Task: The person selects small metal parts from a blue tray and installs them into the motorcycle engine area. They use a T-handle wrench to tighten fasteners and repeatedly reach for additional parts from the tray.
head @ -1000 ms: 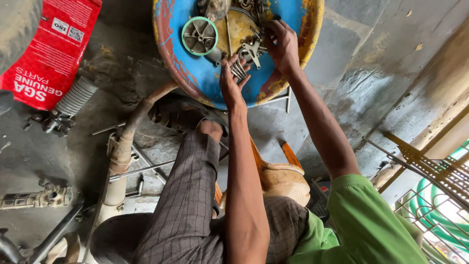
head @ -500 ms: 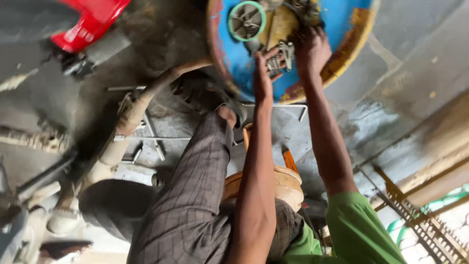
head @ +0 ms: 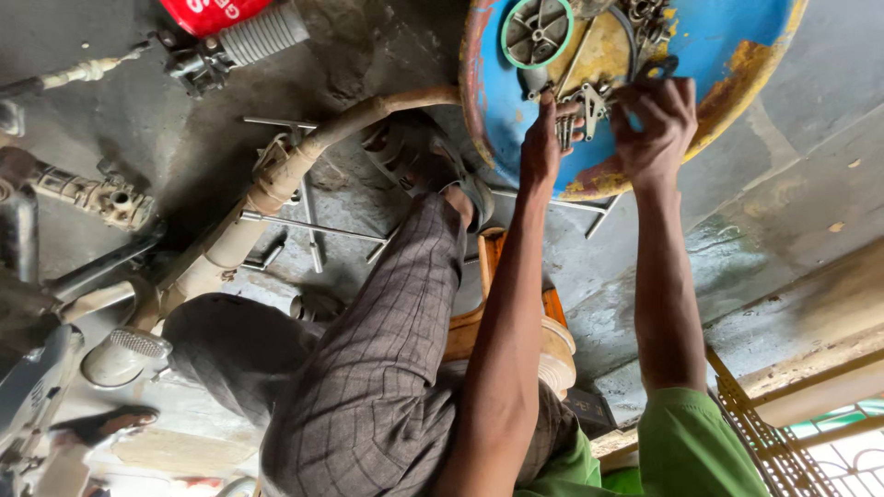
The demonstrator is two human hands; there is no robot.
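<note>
I see a round blue tray (head: 727,55) with rusty yellow patches lying on the concrete floor (head: 792,230). It holds a green-rimmed wheel part (head: 537,32) and a pile of small metal parts (head: 645,18). My left hand (head: 541,147) and right hand (head: 656,124) both reach into it, fingers curled around a small grey metal bracket (head: 589,106) held just above the tray. Beside the tray lie a rusty exhaust pipe (head: 276,184), thin metal rods (head: 313,225) and a ribbed black hose (head: 262,35). My checked trouser leg (head: 387,350) crosses the foreground.
</note>
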